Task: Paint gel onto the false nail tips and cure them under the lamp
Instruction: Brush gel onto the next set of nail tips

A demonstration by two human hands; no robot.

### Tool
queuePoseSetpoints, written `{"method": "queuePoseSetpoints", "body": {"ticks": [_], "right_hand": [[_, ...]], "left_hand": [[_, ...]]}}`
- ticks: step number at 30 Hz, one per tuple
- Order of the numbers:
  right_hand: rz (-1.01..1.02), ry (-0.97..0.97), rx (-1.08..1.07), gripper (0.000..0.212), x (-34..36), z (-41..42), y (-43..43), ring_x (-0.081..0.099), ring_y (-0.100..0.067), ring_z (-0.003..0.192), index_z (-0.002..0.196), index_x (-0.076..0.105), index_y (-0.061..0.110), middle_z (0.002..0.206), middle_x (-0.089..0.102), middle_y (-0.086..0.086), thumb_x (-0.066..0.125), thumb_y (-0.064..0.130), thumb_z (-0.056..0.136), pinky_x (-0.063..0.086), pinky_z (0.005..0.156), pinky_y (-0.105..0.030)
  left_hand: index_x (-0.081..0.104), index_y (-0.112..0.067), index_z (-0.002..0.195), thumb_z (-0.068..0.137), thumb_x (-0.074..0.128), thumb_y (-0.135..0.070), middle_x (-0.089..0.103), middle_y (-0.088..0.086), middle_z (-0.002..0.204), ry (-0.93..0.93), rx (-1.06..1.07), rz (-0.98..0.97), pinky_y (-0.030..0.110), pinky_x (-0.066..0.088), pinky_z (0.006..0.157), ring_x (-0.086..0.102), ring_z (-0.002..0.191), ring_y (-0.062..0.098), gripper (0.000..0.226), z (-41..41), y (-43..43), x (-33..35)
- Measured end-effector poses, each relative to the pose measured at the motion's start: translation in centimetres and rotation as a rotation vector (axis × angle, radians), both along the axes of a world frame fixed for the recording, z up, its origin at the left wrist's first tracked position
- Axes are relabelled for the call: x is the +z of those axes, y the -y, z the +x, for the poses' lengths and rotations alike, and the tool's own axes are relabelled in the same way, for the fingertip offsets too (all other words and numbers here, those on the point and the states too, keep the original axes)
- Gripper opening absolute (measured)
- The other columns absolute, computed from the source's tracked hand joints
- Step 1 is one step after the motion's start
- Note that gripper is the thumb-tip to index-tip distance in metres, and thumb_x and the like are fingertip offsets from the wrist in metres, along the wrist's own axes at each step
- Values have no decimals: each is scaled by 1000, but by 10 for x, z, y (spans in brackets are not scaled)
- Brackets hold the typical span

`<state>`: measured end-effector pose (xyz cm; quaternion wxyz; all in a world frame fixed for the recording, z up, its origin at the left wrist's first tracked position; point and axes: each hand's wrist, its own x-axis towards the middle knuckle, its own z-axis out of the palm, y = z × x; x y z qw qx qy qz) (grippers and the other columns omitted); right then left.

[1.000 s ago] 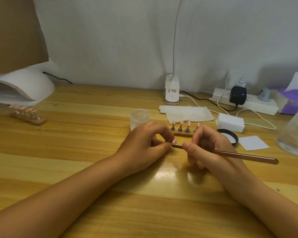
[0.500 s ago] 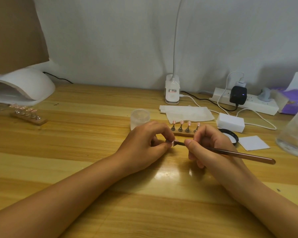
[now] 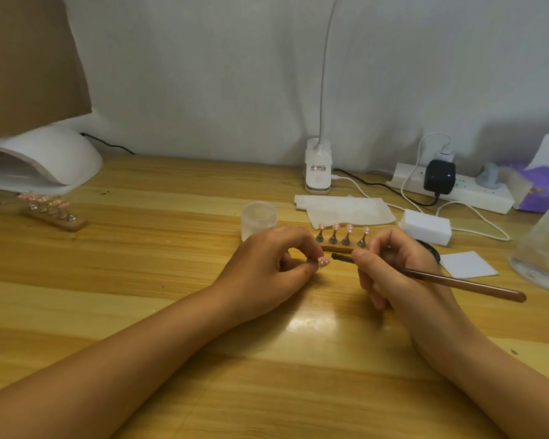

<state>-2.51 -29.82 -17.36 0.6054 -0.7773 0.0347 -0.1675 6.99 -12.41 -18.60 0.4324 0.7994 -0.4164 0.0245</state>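
the left hand point(image 3: 267, 264) pinched a pink nail tip point(image 3: 324, 263) (bristles just apart from it); the right hand point(image 3: 396, 270) gripped the brush point(image 3: 457, 283) over the tabletop point(image 3: 171, 280).

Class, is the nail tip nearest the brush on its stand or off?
Off: the left hand pinches the nail tip before the stand.

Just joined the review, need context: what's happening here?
A person is working at a wooden table. The left hand pinches one pink false nail tip. The right hand holds a brush, its bristle end just short of that tip, seemingly not touching. Right behind the hands, a wooden stand carries four more tips. A second stand of tips sits at far left, in front of the white curing lamp.
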Motion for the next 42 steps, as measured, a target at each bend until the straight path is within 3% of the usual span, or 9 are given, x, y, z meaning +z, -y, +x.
{"method": "queuePoseSetpoints", "body": {"ticks": [5,12,17,24,32,37,42], "right_hand": [[19,4,102,13,4,-3,-4,47,-8,44,88,52,9,62,65,-5,59,20,91,40,42,-18],[-84,-52,50,11,0,1,0,52,-5,46,86,52,8,57,62,-1,60,12,92,41,43,-19],[-87,-19,26,11,-1,0,0,50,-3,47,84,52,7,55,57,0,60,9,91,39,43,-14],[16,28,8,24,5,-2,-4,50,-7,45,94,53,15,65,68,-5,63,34,83,40,42,-17],[-81,39,81,14,-1,2,-2,60,-4,56,88,56,12,72,68,-6,70,11,84,46,50,-15],[-154,31,94,15,-2,1,-2,59,-20,63,86,57,17,76,65,-9,71,15,83,46,51,-22],[-180,-14,110,14,-3,3,1,54,-10,56,84,55,14,69,62,-6,69,12,81,45,49,-20]], "left_hand": [[69,-26,92,89,72,-18,59,-32,75,5,16,29,13,36,56,54,59,4,9,2,0,-2],[71,-30,93,90,71,-23,65,-20,81,6,3,31,24,45,59,60,66,12,7,2,0,-1],[71,-33,93,89,71,-23,68,-18,84,-10,-3,37,15,40,58,59,66,9,11,2,-1,-2],[73,-30,91,90,70,-16,71,-17,85,-30,-7,28,13,37,59,56,61,4,15,2,0,-2],[73,-24,93,91,68,-15,66,-22,81,-10,-14,32,19,40,59,57,63,9,10,2,0,-2],[72,-24,94,91,68,-15,63,-27,77,0,-11,37,13,36,58,57,63,7,10,4,0,-3],[72,-26,94,91,68,-15,64,-25,80,-6,-11,43,12,35,59,55,63,5,12,3,0,-4]]}}
